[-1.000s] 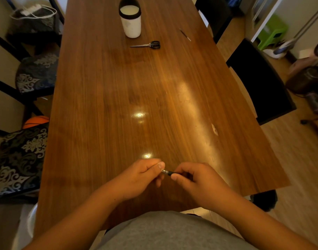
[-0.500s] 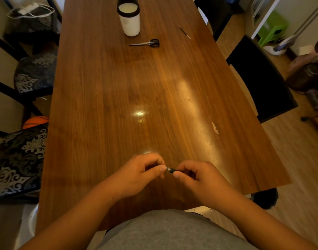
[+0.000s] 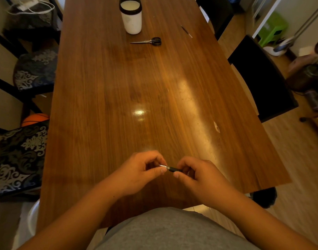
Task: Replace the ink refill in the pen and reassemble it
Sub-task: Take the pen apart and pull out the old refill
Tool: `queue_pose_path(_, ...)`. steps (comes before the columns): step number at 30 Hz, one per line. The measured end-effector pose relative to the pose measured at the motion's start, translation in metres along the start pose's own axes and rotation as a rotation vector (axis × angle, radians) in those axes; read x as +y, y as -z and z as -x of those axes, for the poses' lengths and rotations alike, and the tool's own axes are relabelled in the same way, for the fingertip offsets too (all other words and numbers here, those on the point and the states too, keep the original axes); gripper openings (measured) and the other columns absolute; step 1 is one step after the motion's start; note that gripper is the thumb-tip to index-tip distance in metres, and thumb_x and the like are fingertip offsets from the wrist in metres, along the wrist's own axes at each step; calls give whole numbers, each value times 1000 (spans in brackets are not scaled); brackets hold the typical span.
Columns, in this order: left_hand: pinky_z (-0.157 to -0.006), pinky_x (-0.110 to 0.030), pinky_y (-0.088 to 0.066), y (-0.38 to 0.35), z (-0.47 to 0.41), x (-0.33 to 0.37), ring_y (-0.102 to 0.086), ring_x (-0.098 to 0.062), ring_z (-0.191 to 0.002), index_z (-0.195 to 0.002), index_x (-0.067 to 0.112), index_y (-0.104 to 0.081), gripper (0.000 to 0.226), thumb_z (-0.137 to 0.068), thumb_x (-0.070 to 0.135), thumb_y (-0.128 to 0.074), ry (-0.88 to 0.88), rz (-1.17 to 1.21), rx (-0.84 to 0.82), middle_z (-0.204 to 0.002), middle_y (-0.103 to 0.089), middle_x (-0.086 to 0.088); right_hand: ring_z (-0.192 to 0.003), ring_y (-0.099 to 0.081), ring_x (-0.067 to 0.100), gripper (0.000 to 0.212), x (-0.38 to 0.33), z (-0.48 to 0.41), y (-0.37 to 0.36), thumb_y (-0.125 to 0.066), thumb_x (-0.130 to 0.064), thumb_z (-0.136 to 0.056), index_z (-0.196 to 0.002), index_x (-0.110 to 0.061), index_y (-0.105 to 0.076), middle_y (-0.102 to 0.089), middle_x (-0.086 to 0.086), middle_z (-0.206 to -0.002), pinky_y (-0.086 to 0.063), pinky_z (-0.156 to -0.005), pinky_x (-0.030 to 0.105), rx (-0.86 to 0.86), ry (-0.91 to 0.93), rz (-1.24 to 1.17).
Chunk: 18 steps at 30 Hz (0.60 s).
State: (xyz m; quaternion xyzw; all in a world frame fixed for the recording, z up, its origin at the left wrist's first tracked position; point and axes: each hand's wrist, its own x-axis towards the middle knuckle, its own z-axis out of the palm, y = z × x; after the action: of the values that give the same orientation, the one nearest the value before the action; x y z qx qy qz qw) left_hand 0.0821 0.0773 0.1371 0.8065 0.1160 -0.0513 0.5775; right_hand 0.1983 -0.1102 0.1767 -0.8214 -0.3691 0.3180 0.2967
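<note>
Gripping the pen (image 3: 174, 169) by its dark barrel, your right hand (image 3: 201, 181) curls round it; your left hand (image 3: 140, 171) pinches the silver tip.

L hand (image 3: 142, 170) & R hand (image 3: 199, 175) now sit a bit further apart along the slim black plastic pen (image 3: 174, 169). More barrel shows vs 1 s ago, and its thin silver tip (image 3: 162, 166) is bared by L thumb.

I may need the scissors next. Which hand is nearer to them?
Left, slightly. The scissors lie far up the table, almost straight ahead of the left hand; the right hand sits off to their right. Both pinch the pen.
</note>
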Motion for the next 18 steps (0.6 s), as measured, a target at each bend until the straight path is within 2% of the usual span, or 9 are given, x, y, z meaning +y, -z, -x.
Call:
queue_pose_path(7,-67,-25,-51,0,1,-5,-65,-6,-77,-91,43,-65,10,-82,48,-63,3,4,24,-84,-70,12,-66,-52,5,18,-1,-1,-1,-52,-42,-93,-93,-30,-66,-59,-9,-71,-37,-56,21,-30,17,50)
queue_pose_path(12,-66,-30,-52,0,2,-3,-65,-10,-77,-89,45,-64,11,-85,53,-58,-4,-25,14,-84,-69,11,-66,-53,0,8,0,0,-1,-63,-38,-87,-89,-31,-60,-58,-13,-69,-38,-54,17,-21,8,20)
queue_pose_path(15,-63,-31,-51,1,3,0,-63,-11,-74,-87,46,-62,14,-87,55,-52,-20,-48,7,-83,-69,14,-64,-54,2,11,0,0,-1,-65,-40,-86,-92,-32,-62,-59,-12,-70,-42,-55,20,-23,8,2)
queue_pose_path(18,-68,-36,-52,2,3,2,-64,-12,-77,-86,46,-62,14,-87,54,-51,-24,-27,7,-83,-70,14,-69,-55,1,19,0,-1,-1,-57,-46,-88,-98,-32,-66,-61,-14,-75,-42,-60,20,-23,22,12)
